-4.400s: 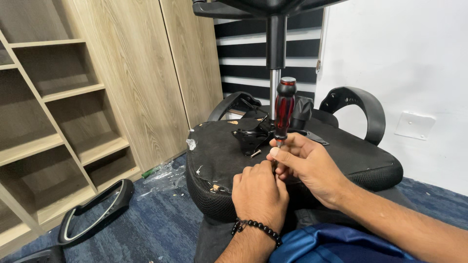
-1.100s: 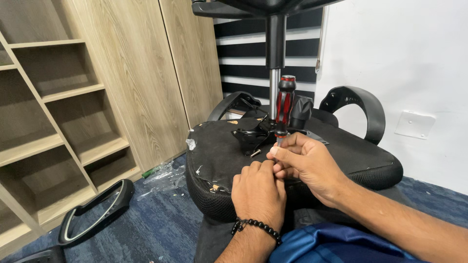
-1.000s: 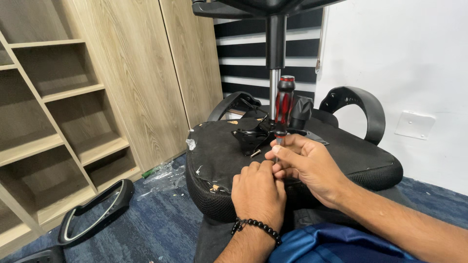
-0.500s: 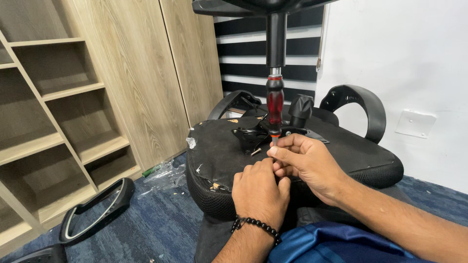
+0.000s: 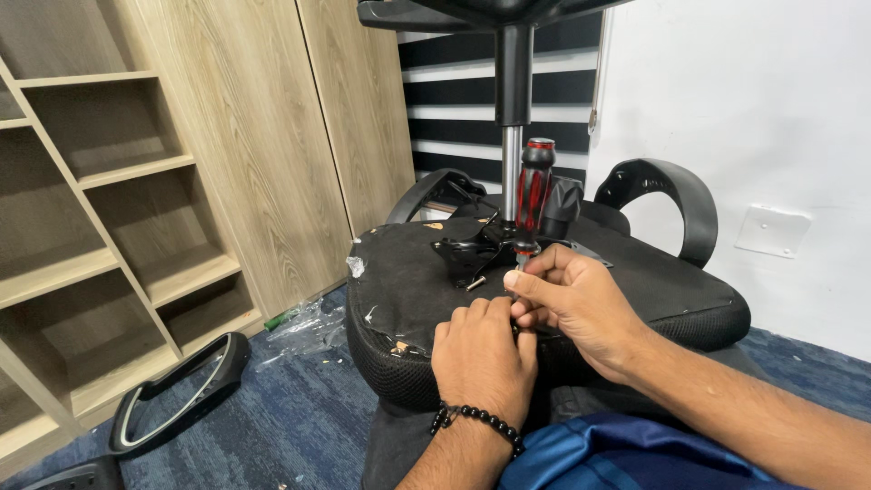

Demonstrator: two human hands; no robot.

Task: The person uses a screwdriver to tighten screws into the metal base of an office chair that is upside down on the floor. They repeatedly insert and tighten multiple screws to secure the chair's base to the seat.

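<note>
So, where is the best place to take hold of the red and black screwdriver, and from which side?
Take the screwdriver by its thick red and black handle, coming from above or from the right. It stands nearly upright, with the handle free in the air, while the right hand pinches only the thin shaft at the bottom. The metal column stands close on its left, so that side is crowded.

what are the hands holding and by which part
The right hand pinches the red and black handled screwdriver low on its metal shaft, handle upright. The left hand rests curled beside it; what it grips is hidden.
</note>
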